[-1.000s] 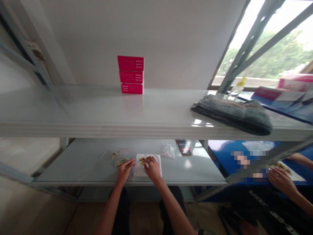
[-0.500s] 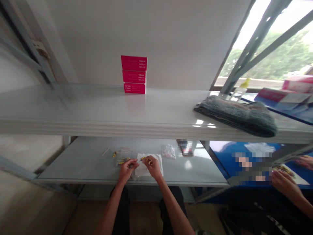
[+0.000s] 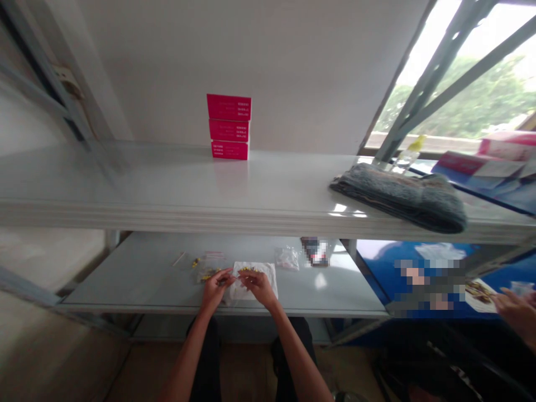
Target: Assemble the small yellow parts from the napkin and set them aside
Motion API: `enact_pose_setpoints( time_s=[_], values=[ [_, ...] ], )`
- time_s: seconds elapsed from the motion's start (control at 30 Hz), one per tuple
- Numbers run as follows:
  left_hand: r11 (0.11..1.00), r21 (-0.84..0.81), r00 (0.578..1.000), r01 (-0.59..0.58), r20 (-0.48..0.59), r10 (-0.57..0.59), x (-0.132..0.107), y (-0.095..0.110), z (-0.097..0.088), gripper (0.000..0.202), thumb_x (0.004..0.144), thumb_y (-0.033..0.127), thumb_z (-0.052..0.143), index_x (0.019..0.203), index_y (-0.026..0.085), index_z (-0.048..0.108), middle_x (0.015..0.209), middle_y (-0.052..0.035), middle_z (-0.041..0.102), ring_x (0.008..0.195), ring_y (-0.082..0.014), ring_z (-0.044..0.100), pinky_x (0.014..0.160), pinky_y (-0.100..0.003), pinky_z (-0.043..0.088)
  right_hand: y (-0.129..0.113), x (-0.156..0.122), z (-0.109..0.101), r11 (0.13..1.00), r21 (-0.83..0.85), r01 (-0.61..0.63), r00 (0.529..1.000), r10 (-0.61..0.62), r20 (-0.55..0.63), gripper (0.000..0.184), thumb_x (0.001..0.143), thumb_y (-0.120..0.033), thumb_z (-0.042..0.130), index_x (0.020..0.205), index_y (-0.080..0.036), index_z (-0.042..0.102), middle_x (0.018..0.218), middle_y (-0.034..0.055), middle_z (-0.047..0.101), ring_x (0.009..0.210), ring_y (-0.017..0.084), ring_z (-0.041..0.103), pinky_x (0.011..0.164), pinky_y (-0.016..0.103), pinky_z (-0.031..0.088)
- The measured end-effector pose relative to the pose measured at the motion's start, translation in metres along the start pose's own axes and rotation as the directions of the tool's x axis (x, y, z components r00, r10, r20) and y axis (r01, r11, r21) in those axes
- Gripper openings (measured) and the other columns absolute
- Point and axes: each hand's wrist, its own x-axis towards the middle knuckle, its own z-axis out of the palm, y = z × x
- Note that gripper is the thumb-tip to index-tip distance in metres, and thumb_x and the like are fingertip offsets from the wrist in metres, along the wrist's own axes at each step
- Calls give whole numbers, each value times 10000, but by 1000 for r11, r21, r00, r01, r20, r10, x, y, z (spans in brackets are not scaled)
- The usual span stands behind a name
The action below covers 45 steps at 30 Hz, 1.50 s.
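Observation:
My left hand point(image 3: 215, 288) and my right hand point(image 3: 259, 288) sit close together over the lower white metal shelf point(image 3: 125, 285), fingertips nearly meeting. Under my right hand lies a white paper sheet point(image 3: 255, 285) with small yellow pieces point(image 3: 248, 269) along its upper edge. Near my left hand is a clear plastic bag point(image 3: 207, 274) holding yellow bits. Farther left are loose yellow pieces point(image 3: 195, 262) and a thin stick point(image 3: 179, 259). My fingers hide whatever they pinch.
Another clear bag point(image 3: 287, 258) and a pixelated dark object point(image 3: 315, 251) lie behind the paper. Pink boxes point(image 3: 229, 127) and a folded grey cloth point(image 3: 397, 198) rest on the upper shelf point(image 3: 167, 190). A co-worker's hand point(image 3: 517, 315) reaches in at right beside a blue surface point(image 3: 377, 259).
My right hand has moved left and up the paper, closer to my left hand. The co-worker's hand has shifted right and upward.

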Motion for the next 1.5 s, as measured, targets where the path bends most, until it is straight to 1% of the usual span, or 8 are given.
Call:
enact_pose_setpoints(
  time_s=[0.2,0.33,0.53,0.77,1.0,1.13,1.33,1.5],
  values=[
    [1000,-16,1000,7,-9,-7,1,-2,1,507,631,455,835,1025,151,739,876,-91,762,837,-250,709,773,-330,544,4,1,-4,996,-48,71,989,-77,-122,195,845,-314,634,924,-202,772,862,57,760,694,173,704,573,247,560],
    [999,39,1000,-29,-9,29,1,-3,0,336,634,448,825,817,174,755,825,-70,755,803,-239,690,766,-318,524,7,1,-12,994,-57,91,978,-100,-183,232,876,-351,604,943,-185,751,897,76,765,745,187,706,651,283,574],
    [995,80,998,-60,22,58,-2,0,-1,309,809,482,687,777,191,785,824,-58,762,849,-242,683,802,-302,493,14,-10,-29,883,-469,-12,876,-217,-431,245,929,-264,515,914,-172,742,918,100,732,857,218,656,751,322,523],
    [999,-26,998,-43,-44,42,-1,-7,0,329,746,472,760,865,168,790,875,-71,769,856,-237,687,786,-298,515,20,-13,-26,670,-742,-22,917,-282,-282,198,905,-134,566,960,-207,742,970,82,680,958,236,577,886,346,472],
    [996,18,996,-86,-17,87,-1,-1,-1,352,763,496,725,848,161,789,861,-67,763,856,-235,679,793,-315,524,30,-11,-25,605,-796,-23,920,-300,-254,231,915,-76,529,921,-197,726,958,83,658,926,230,572,876,343,469],
    [994,36,994,-107,-7,108,-2,-3,-2,331,787,478,713,873,167,784,905,-70,762,902,-239,680,828,-323,527,24,-12,-26,644,-765,-8,913,-307,-267,199,902,-91,541,892,-195,711,914,79,670,919,230,582,845,331,476],
    [983,75,985,-166,61,162,1,-7,-4,289,806,456,714,868,182,782,893,-71,747,891,-236,680,845,-336,527,-14,-7,-16,905,-418,83,912,-238,-335,149,896,-218,571,939,-188,710,897,50,716,707,153,597,647,249,474],
    [978,82,979,-190,89,182,3,-10,-5,270,823,440,704,870,185,780,909,-74,740,903,-233,672,866,-348,515,-43,1,-4,942,-309,132,960,-199,-195,231,835,-212,649,1052,-208,728,816,10,730,648,132,576,614,225,459]
  ],
)
